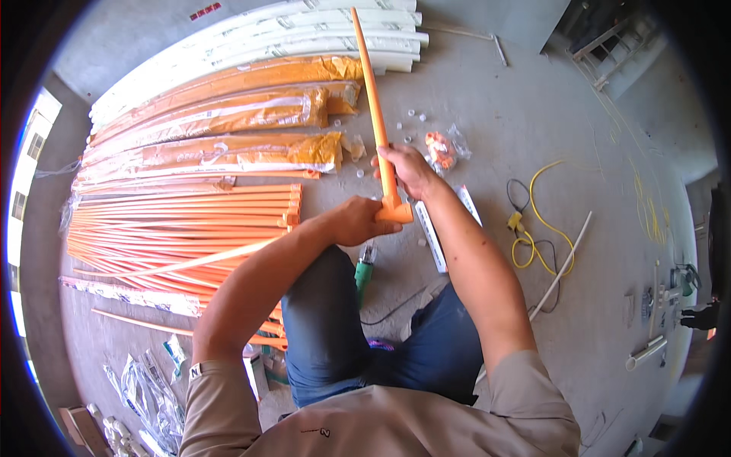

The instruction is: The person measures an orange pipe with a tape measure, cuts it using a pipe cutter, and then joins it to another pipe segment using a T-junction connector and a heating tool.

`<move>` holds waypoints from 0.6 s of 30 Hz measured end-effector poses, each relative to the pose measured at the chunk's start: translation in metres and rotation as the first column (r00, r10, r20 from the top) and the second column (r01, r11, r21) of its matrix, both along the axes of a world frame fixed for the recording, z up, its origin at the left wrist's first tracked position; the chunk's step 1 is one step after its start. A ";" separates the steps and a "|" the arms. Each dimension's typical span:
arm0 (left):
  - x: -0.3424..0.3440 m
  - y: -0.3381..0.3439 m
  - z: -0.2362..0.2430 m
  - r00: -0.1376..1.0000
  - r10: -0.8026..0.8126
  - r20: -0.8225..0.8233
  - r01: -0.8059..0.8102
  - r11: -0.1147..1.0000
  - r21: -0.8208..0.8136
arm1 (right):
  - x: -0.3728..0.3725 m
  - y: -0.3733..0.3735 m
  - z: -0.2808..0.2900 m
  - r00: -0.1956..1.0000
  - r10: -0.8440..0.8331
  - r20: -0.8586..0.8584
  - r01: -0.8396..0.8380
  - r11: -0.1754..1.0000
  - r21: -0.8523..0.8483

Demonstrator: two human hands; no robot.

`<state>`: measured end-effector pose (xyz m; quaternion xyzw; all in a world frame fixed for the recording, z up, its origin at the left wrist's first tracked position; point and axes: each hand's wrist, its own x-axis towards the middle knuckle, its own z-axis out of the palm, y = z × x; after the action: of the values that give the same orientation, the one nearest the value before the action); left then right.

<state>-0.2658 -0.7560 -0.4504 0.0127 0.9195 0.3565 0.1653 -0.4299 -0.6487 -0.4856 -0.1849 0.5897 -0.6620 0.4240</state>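
Note:
A long orange plastic pipe (pixel 371 87) stretches away from me, its far end up near the white pipes. At its near end sits an orange tee fitting (pixel 399 212). My left hand (pixel 358 219) is closed around the fitting, thumb along its near side. Higher up, my right hand (pixel 407 171) grips the pipe itself. Below my left hand, beside my knee, stands a green tool with a shiny metal end (pixel 365 274). How deep the pipe sits inside the fitting cannot be seen.
Many orange pipes (pixel 183 228) lie on the left, with wrapped bundles (pixel 228 152) and white pipes (pixel 320 34) beyond. A white long box (pixel 434 238) lies by my right forearm. A yellow cable (pixel 560 228), a white pipe (pixel 565 263) and bagged orange fittings (pixel 440 151) are to the right.

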 end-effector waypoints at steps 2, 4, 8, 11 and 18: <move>0.004 0.000 0.006 0.999 0.011 0.035 -0.012 1.000 0.025 | 0.007 0.000 0.000 1.000 0.018 0.006 -0.018 1.000 0.025; 0.003 -0.005 0.001 1.000 0.005 0.028 -0.006 1.000 0.010 | 0.013 0.001 0.004 0.998 0.051 0.023 -0.052 0.997 0.057; -0.004 -0.005 0.002 0.999 -0.021 0.029 0.022 0.999 -0.034 | 0.012 0.011 0.003 0.992 0.100 0.075 -0.106 0.991 0.086; -0.006 -0.006 0.007 1.000 -0.027 0.015 0.027 1.000 -0.012 | 0.010 0.021 0.010 0.988 0.127 0.085 -0.133 0.989 0.069; -0.029 -0.007 -0.009 0.997 -0.039 0.063 0.040 0.999 -0.007 | 0.004 0.011 0.006 0.997 0.077 0.022 -0.080 0.959 0.271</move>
<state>-0.2950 -0.7626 -0.4597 0.0191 0.9149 0.3495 0.2011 -0.4261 -0.6379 -0.4797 -0.1446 0.6648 -0.5584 0.4747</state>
